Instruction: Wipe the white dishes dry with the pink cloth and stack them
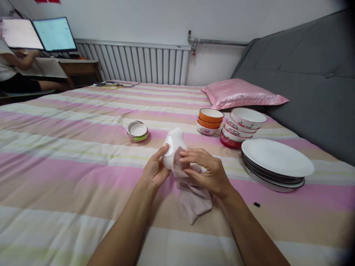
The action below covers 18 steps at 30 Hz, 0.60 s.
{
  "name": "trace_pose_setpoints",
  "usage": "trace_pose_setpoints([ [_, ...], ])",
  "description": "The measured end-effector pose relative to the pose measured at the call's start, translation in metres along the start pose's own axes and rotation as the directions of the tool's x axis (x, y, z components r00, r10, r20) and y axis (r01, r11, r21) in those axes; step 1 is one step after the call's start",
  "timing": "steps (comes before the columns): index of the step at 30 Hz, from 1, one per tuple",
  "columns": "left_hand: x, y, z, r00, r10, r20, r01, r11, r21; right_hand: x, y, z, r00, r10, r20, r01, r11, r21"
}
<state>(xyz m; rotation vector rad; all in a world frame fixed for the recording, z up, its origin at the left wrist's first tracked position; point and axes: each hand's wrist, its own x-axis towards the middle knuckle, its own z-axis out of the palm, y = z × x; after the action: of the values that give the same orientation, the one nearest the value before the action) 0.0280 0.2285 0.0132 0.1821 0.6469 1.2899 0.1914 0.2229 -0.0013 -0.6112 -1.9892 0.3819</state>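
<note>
My left hand [156, 166] grips a smooth white glossy piece [175, 138] with a rounded outline, thumb on its near face; its exact kind I cannot make out. In my right hand [209, 168] is a thin pinkish-grey cloth [194, 195], pressed against the piece's right side and hanging down to the bed. The fingers of my right hand are bent around the cloth. Left of and beyond my hands lies a small pile of little dishes [138, 130] with a green bit on its front.
Orange and white bowls [210, 118], red-rimmed bowls [244, 123] and a stack of plates [277, 157] stand to the right on the striped bedspread [69, 166]. Behind are a pink pillow [241, 92] and grey headboard [299, 66]. A person [16, 66] sits at a desk far left.
</note>
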Motion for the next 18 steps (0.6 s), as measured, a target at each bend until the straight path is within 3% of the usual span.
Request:
trace_pose_setpoints([
  [10, -0.003, -0.009, 0.006, 0.990, -0.136, 0.025, 0.138, 0.969, -0.205, -0.003, -0.006, 0.034, 0.998, -0.063, 0.015, 0.064, 0.947, -0.316],
  [14, -0.010, -0.023, 0.013, 0.992, -0.086, 0.089, 0.106, 0.963, -0.246, -0.005, -0.009, 0.042, 0.995, -0.012, -0.098, -0.030, 0.904, -0.426],
  [18, -0.017, -0.038, 0.018, 0.986, -0.089, 0.141, 0.117, 0.972, -0.202, -0.006, -0.011, 0.041, 0.960, 0.039, -0.278, -0.154, 0.902, -0.404],
])
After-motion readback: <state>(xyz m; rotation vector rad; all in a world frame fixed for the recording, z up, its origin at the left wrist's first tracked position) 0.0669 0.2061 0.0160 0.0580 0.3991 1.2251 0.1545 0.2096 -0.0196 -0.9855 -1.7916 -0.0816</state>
